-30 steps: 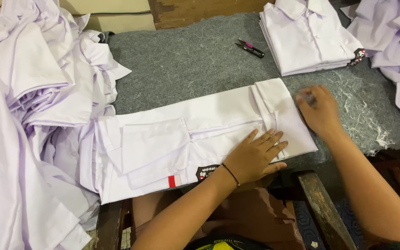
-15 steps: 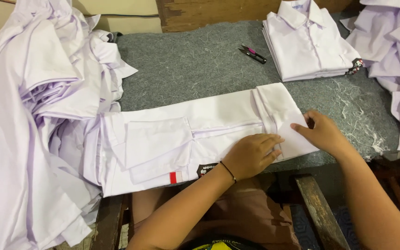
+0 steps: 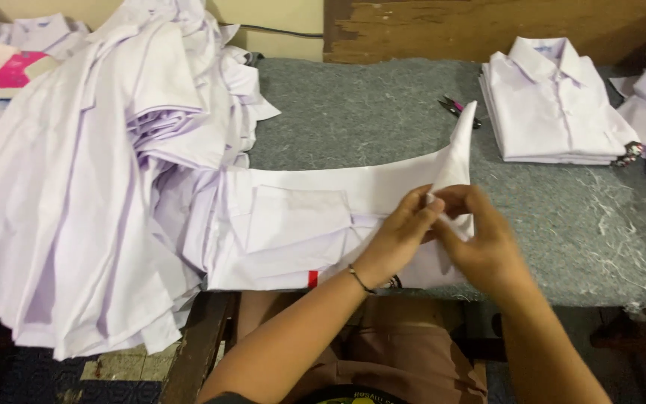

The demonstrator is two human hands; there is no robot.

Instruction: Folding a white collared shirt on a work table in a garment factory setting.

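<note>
Grey felt table [image 3: 383, 112] seen from above, ordered near to far. Left hand [image 3: 398, 239] and right hand [image 3: 480, 243] both pinch the right end of the white shirt [image 3: 300, 224], fingers closed on the fabric, lifting a flap that stands upright. Shirt lies at the table's near edge, long axis left to right, lifted end pointing away. Risk: a loose pinch could let the flap drop and spoil the fold. Beyond lie small snips [image 3: 457, 108], a folded stack [image 3: 555, 105], and a loose shirt pile [image 3: 99, 164].
</note>
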